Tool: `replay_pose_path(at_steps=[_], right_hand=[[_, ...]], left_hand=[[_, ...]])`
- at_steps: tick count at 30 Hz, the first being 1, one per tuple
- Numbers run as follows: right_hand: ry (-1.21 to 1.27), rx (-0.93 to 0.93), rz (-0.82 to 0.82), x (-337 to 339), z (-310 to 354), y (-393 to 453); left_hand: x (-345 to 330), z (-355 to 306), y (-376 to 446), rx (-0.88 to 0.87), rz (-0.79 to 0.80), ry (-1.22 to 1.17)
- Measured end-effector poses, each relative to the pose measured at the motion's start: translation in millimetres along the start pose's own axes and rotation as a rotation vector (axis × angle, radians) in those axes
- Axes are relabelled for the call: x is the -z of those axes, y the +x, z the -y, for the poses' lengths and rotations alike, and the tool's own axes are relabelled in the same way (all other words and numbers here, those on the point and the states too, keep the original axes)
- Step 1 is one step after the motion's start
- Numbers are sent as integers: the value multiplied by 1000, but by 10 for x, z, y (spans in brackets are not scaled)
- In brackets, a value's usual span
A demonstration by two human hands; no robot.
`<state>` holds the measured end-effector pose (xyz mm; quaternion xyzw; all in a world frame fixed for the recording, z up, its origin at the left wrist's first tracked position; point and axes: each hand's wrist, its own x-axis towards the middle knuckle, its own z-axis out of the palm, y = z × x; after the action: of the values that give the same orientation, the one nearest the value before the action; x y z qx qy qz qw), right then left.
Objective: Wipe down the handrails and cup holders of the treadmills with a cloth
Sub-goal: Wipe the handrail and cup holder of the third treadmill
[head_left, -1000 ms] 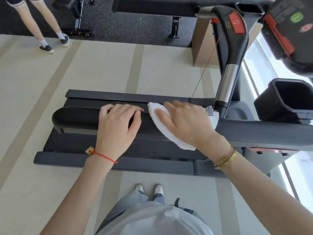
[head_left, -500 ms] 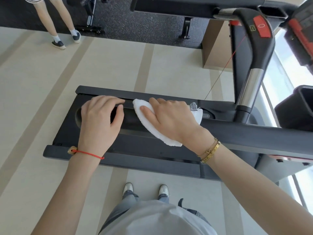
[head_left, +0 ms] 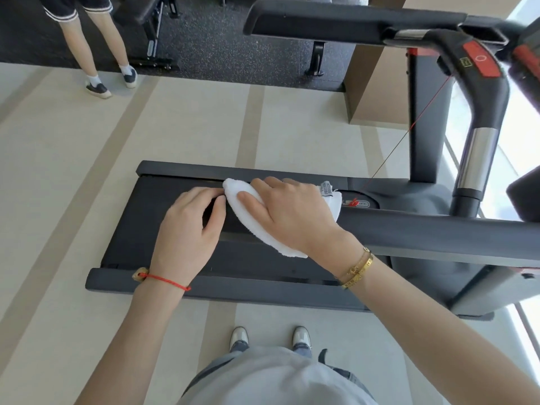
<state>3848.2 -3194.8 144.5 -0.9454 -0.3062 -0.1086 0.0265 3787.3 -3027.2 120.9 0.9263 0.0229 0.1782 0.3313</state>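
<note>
Hands (head_left: 287,213) (right gripping cloth (head_left: 254,220)) now nearer handrail (head_left: 423,232) end.

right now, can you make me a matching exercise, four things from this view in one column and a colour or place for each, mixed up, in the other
Things:
1. cloth
2. left hand
3. right hand
4. stop button

Colour or place:
A. red, on the upright grip at upper right
B. white, draped over the handrail
C. pressing on top of the cloth
D. curled over the handrail's end, just left of the cloth

Pairs: 1-B, 2-D, 3-C, 4-A
</note>
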Motion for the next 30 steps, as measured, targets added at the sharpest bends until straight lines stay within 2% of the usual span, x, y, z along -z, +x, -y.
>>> replay_pose_path(at_steps=[3,6,9,14,18,24,28,30], right_hand=[[11,-28,-63,19,-103,-160],[1,-133,-119,35,-226,-311],[-24,-257,-76,58,-122,-243],[-54,-206,-44,-8,326,33],[10,-195,-60,7,217,-50],[-37,-361,2,31,145,45],[-28,-265,-85,-48,400,53],[-4,-223,-78,-20,329,8]], left_hand=[[27,22,17,-18,39,-56],[47,56,35,-23,66,-97],[63,105,43,-48,88,-121],[63,204,35,-75,105,-157],[74,243,38,-100,124,-164],[97,266,43,-93,165,-215],[79,278,41,-96,169,-220],[92,280,49,-98,169,-225]])
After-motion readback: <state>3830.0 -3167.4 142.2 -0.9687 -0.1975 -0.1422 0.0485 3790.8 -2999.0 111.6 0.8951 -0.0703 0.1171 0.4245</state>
